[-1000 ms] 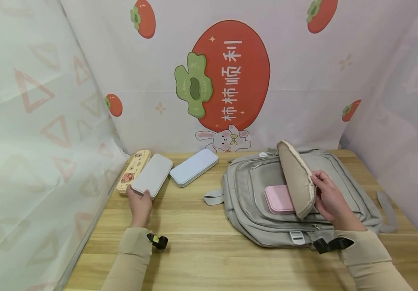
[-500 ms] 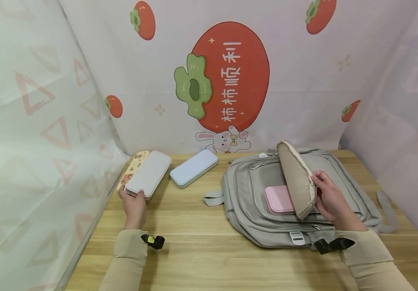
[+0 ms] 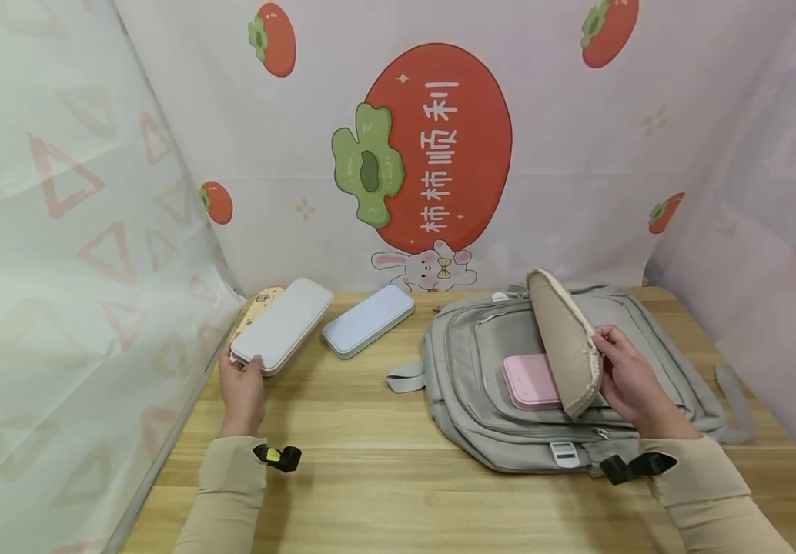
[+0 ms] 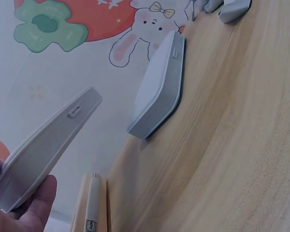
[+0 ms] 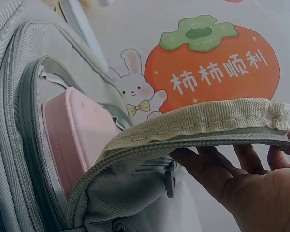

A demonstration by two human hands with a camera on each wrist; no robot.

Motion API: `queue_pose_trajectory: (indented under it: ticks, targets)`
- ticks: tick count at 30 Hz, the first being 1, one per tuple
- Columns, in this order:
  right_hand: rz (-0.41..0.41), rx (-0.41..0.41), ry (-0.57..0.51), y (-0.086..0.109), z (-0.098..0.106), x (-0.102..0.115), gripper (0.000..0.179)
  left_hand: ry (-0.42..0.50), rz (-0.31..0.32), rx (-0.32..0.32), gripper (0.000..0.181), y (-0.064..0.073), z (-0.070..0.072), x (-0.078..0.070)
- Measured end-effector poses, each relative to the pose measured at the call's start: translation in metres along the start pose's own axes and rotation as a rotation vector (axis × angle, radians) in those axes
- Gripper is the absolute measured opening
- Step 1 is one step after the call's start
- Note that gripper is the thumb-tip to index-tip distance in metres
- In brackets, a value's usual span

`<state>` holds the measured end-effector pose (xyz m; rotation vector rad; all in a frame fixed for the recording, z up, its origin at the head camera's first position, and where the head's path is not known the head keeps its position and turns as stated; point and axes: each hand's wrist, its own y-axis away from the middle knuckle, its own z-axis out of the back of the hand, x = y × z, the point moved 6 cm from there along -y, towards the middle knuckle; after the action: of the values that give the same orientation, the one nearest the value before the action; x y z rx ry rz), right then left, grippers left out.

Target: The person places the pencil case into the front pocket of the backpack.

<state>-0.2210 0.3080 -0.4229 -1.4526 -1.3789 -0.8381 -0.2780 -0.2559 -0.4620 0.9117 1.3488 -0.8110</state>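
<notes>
My left hand (image 3: 241,394) grips the near end of a white pencil case (image 3: 283,325), thumb on one side and fingers on the other. In the left wrist view the white case hangs clear of the table, its small latch facing the camera. Beneath it, partly covered, lies a yellow pencil case (image 3: 266,298) with printed pictures. With its thumb and fingers my right hand (image 3: 630,381) pinches the edge of a grey backpack's pocket flap (image 3: 564,346) and holds it raised. Inside the pocket of the backpack (image 3: 463,419) sits a pink pencil case (image 5: 89,130), its right end behind the flap.
A light blue pencil case (image 3: 370,322) lies on the wooden table (image 3: 384,485) between the left hand and the backpack. One strap (image 3: 406,378) sticks out to the left of the backpack. Printed curtains stand behind and on both sides.
My left hand has shifted left with the white pencil case, which has risen and now covers more of the yellow one. The right hand keeps the flap raised in place.
</notes>
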Motion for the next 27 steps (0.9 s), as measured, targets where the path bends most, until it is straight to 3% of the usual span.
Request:
queue_pose_trajectory:
  ticks: [27]
  targets:
    - [0.009, 0.02, -0.027, 0.003, 0.0, -0.002, 0.013, 0.078, 0.072, 0.156, 0.069, -0.004, -0.02, 0.004]
